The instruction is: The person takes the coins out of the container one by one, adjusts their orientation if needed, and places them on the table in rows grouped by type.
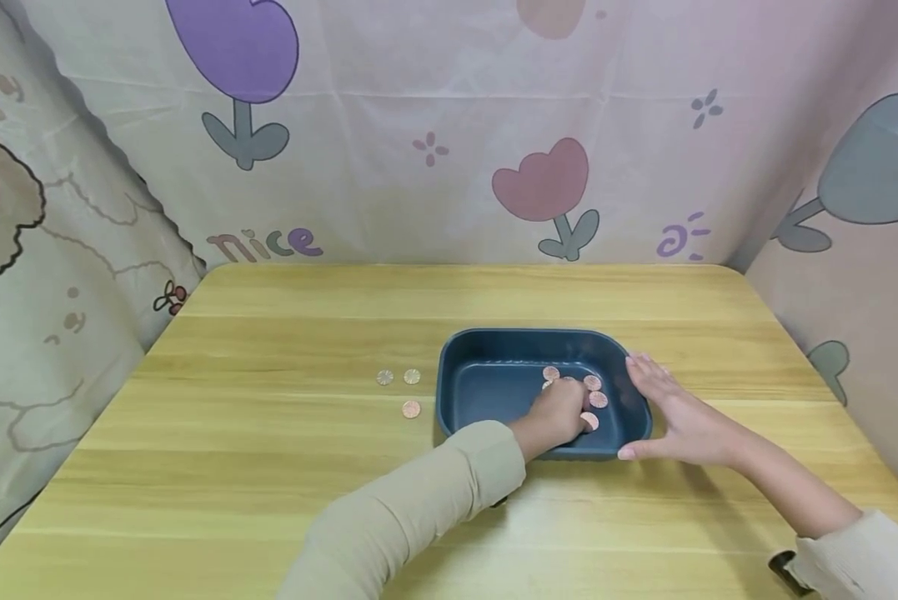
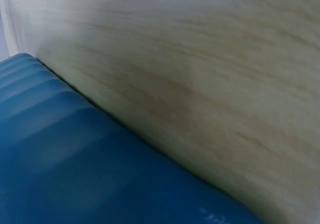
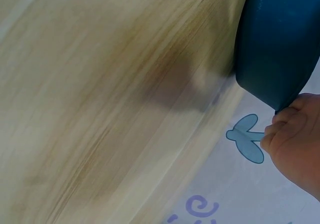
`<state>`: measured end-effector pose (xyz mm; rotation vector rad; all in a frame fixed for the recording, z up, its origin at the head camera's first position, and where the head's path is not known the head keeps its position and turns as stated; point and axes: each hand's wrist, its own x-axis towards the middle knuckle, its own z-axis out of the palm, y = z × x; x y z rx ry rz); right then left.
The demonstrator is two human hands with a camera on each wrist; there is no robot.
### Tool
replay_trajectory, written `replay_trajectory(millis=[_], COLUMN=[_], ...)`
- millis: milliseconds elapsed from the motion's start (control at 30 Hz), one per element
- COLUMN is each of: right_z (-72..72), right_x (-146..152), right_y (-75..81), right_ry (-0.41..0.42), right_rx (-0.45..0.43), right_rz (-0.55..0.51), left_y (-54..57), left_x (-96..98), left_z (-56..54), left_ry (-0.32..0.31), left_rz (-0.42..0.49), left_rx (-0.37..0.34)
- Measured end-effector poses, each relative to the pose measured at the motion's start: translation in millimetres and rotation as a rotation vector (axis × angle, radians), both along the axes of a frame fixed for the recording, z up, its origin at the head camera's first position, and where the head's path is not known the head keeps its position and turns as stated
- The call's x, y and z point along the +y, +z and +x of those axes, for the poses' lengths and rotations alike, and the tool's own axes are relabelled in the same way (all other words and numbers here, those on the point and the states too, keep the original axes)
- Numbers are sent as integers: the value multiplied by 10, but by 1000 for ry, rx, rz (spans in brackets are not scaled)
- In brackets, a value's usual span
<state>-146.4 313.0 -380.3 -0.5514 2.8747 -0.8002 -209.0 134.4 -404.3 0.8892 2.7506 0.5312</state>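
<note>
Left hand (image 1: 557, 414): right of frame centre, fingers curled among coins (image 1: 598, 400) in tray (image 1: 486, 393); grip hidden, can't tell.
Right hand (image 1: 683, 423): fingers spread against tray's right end, probably steadying it.

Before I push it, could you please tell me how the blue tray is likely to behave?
The tray looks stiff, given its smoothly molded walls. Being wide and low, it probably won't tip easily, though the scattered coins inside may slide.

Head view looks down; close wrist views share the tray (image 1: 486, 400).
</note>
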Motion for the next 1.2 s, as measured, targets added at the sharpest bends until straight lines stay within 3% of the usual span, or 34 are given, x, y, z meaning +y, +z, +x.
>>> replay_trajectory(millis=[367, 500, 700, 967, 1200], right_z=[39, 40, 50, 84, 69], right_x=[-7, -22, -13, 21, -1], right_y=[6, 10, 17, -18, -11], right_ry=[-3, -5, -13, -3, -8], right_rx=[6, 4, 18, 73, 44], right_rz=[-9, -5, 2, 12, -11], left_y=[-22, -4, 57, 93, 153], left_x=[-11, -26, -26, -70, -215], left_z=[48, 60, 66, 59, 88], left_ry=[25, 83, 128, 128, 125], left_rz=[71, 115, 146, 157, 392], left_rx=[-53, -59, -134, -90, -130])
